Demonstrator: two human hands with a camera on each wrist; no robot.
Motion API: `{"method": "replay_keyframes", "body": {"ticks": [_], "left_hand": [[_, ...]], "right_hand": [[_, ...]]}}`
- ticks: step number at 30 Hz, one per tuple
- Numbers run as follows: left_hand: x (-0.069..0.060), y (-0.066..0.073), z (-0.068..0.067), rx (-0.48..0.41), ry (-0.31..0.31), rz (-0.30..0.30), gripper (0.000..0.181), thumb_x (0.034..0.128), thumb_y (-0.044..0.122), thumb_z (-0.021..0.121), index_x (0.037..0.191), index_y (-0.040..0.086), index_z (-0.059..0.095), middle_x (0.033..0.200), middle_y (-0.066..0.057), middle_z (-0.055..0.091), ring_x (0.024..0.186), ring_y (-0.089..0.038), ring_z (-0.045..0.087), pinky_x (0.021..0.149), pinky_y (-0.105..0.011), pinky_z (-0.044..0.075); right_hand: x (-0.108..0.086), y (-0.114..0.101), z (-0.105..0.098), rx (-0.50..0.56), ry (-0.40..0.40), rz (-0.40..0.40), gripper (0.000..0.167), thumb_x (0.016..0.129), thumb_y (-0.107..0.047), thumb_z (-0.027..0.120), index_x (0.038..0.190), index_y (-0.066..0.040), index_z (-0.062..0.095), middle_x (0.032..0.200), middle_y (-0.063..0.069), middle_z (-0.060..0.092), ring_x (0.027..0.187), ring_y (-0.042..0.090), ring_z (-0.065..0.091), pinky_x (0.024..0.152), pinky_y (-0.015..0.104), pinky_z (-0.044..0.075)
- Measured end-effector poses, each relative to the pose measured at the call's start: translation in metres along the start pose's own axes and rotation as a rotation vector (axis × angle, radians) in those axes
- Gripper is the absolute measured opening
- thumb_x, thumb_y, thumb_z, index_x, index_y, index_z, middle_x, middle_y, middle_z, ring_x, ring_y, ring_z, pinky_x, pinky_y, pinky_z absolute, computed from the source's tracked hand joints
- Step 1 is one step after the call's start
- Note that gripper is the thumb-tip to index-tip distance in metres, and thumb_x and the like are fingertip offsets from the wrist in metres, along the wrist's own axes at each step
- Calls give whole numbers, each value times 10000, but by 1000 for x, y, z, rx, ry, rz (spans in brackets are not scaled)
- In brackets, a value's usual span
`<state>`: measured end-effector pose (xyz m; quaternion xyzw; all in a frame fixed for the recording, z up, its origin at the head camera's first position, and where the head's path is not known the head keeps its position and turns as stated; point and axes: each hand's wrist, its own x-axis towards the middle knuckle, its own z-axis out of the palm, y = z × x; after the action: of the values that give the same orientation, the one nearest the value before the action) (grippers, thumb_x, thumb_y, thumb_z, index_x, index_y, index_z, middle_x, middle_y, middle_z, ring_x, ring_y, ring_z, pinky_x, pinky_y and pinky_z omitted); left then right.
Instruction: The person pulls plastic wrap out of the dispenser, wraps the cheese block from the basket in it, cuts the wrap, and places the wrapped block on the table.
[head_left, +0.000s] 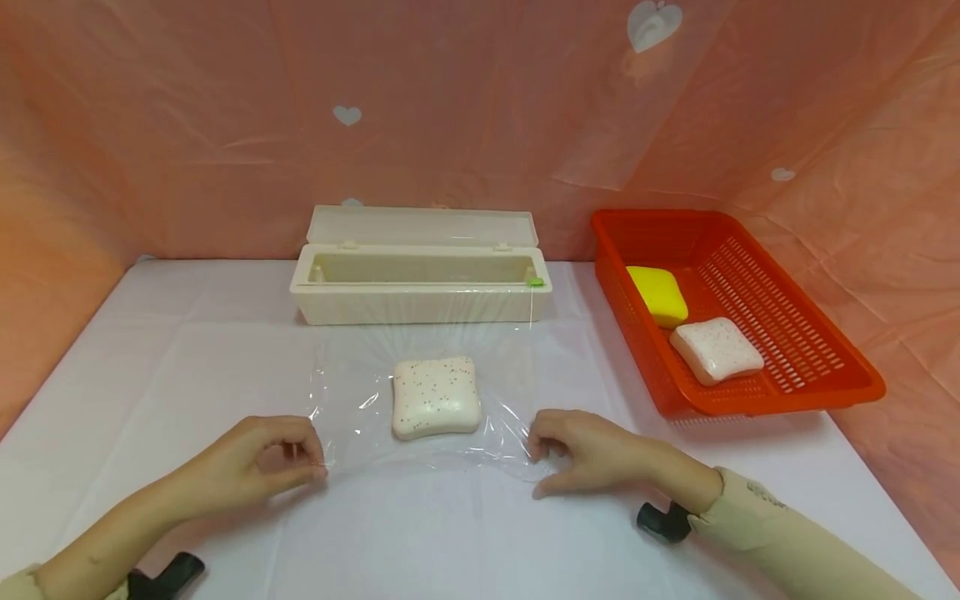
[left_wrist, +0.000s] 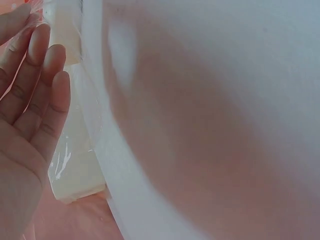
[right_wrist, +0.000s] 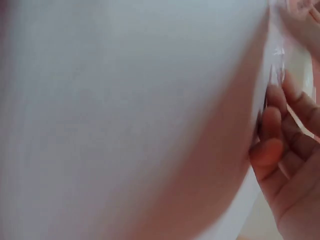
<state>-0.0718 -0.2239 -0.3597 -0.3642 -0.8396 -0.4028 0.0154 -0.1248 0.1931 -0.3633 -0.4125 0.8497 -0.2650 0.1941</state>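
**A:** ok so what are the 2 hands up to here?

**B:** Left hand has a corner of the clear film pinched between thumb and fingertips. Right hand is at the opposite corner, fingers bent at the edge, thumb held apart from them. Can't tell if it's got a real grip tbh.

**A:** and the speckled white block?

**B:** Sitting between the 2 hands, a bit farther forward than either, touched by neither. Film spreads out all around it, but over or under? can't say.

**A:** what's past the hands?

**B:** Straight ahead of the gap between them there's a cream box, lid up, film running from its front edge toward the hands. Little green piece at its right end, ahead of the right hand.

**A:** and the red basket?

**B:** Off to the right of the right hand and farther forward, on the same white surface. It's got 1 yellow block and 1 more speckled block inside.
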Motion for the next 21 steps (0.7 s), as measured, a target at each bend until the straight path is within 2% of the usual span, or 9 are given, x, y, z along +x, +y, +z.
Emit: {"method": "replay_keyframes", "body": {"ticks": [5,11,17,21], "left_hand": [[0,1,0,16,10,0,293,746,52,795,810,277,619,748,188,586,711,12,529,636,-161,422],[0,2,-2,9,9,-24,272,757,57,788,811,267,624,756,184,589,716,4,533,642,-174,424],[2,3,-4,5,8,-31,268,765,55,782,812,269,627,762,178,597,718,-1,538,647,-176,425],[2,4,-5,-3,13,-35,264,775,42,771,818,263,633,765,163,607,724,-8,544,655,-173,428]], "right_hand": [[0,1,0,-37,1,-66,66,861,-177,713,861,-202,653,845,-117,577,795,29,519,753,184,492],[0,-1,0,-44,-16,-17,129,862,-262,720,965,-223,654,883,-123,577,822,19,518,767,184,491],[1,-5,1,-143,-2,-44,30,911,-201,656,912,-174,643,917,-108,552,853,40,522,819,213,499],[-1,-5,-3,-145,41,-56,32,915,-206,642,933,-195,618,948,-125,545,879,38,526,838,228,501]]}}
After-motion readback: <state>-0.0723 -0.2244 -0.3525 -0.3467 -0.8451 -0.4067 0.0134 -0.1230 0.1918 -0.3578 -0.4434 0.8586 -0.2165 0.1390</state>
